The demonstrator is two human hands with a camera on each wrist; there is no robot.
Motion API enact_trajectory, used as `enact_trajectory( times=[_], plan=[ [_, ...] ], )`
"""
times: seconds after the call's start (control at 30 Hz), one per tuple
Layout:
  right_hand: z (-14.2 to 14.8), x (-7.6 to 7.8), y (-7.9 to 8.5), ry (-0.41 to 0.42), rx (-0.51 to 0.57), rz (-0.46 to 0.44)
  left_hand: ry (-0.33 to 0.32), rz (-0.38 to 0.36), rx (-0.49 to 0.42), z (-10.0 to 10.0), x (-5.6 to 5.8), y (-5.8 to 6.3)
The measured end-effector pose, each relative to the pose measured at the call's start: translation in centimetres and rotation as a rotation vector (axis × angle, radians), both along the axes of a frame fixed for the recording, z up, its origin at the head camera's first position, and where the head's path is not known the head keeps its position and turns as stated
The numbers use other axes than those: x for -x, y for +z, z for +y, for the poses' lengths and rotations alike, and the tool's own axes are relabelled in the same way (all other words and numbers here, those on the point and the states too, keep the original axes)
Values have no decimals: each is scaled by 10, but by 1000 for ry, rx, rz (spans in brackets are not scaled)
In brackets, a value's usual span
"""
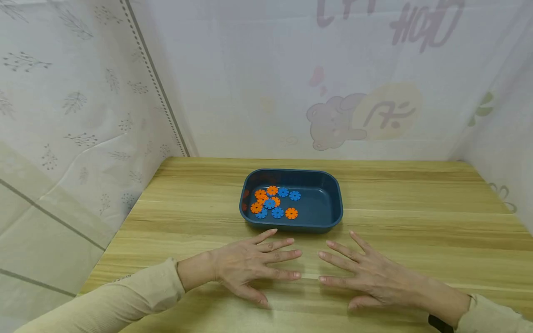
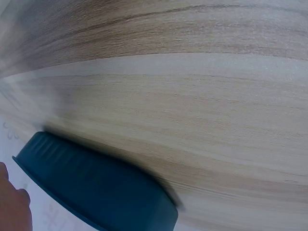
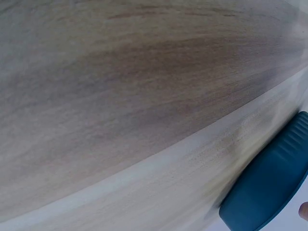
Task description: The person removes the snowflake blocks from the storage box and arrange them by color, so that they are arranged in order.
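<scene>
Both hands are spread over the wooden table, palms down and holding nothing. The left hand (image 1: 254, 263) lies in front of the left half of a dark blue tray (image 1: 320, 226), its little finger close to the tray's near wall. Across a small gap, the right hand (image 1: 370, 277) points its fingers toward the left one. Inside the tray, mostly at its left, are several orange notched discs (image 1: 291, 213) and blue notched discs (image 1: 294, 195), some overlapping. The tray's outer wall shows in the left wrist view (image 2: 106, 187) and the right wrist view (image 3: 269, 183).
The table (image 1: 416, 208) has a light wood grain and extends to both sides of the tray. Behind it hangs a pale printed curtain (image 1: 250, 92) with a bear picture. Another patterned cloth (image 1: 83, 115) covers the left side.
</scene>
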State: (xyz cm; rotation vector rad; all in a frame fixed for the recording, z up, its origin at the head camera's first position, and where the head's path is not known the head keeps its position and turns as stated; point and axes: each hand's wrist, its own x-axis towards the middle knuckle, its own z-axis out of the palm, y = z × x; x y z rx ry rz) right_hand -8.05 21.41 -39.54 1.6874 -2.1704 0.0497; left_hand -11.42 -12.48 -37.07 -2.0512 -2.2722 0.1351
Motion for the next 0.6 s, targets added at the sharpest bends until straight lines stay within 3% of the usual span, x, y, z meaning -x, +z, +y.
enact_trajectory(
  times=[0.4, 0.53, 0.6],
  plan=[
    [2, 0, 3, -4, 33, -15, 8, 18, -34, 0, 0, 1],
    [1, 4, 10, -15, 127, -142, 21, -29, -97, -2, 6, 3],
    [-1, 8, 13, -34, 214, -227, 50, -96, -150, -5, 11, 5]
  ],
)
